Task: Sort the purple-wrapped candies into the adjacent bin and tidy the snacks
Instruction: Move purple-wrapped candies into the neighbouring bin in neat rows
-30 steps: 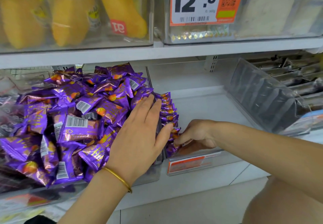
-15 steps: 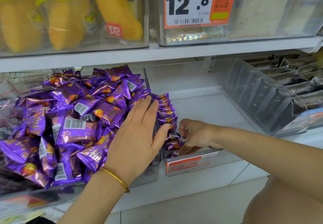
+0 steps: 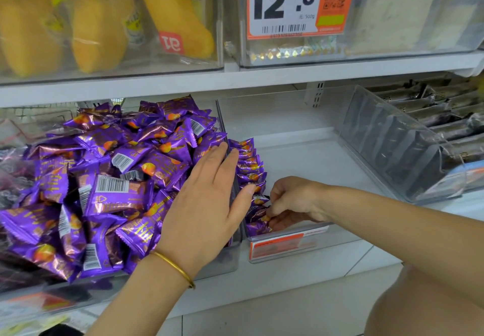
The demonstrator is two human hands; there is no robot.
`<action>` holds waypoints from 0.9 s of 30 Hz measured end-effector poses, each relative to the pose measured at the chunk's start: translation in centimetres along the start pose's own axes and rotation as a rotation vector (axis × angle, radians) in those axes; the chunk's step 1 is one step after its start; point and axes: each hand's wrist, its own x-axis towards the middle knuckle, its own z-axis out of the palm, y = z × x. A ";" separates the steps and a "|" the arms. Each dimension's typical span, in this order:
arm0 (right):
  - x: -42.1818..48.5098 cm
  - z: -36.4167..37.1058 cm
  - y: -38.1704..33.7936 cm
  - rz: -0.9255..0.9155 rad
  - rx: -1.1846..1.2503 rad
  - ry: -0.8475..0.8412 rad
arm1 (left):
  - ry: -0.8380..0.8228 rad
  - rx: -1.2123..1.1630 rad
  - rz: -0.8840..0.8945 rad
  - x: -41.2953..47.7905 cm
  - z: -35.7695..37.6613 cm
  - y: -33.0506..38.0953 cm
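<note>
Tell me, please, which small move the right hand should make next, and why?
Probably push the pinched candy upright against the row, then let go. The right hand pinches a candy at the front of the row in the right bin; the front ones lean askew, the back ones stand neatly. The left hand lies flat on the pile.
</note>
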 end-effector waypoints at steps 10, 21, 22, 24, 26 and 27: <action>0.0 -0.4 0.5 -0.046 -0.140 -0.029 | 0.166 0.002 0.201 2.3 -2.4 0.7; 2.0 -2.6 1.6 -0.072 -0.064 -0.248 | -0.920 0.556 0.161 10.6 3.5 3.9; 2.3 -2.8 1.6 -0.088 -0.066 -0.265 | -0.946 0.584 0.138 10.8 3.9 3.9; 2.7 -3.0 1.9 -0.125 -0.073 -0.307 | -0.978 0.638 0.131 11.0 4.8 3.6; 3.1 -3.2 2.2 -0.157 -0.086 -0.347 | -0.986 0.669 0.134 11.2 5.6 3.3; 3.3 -3.4 2.3 -0.169 -0.092 -0.363 | -0.980 0.684 0.134 11.3 5.9 3.2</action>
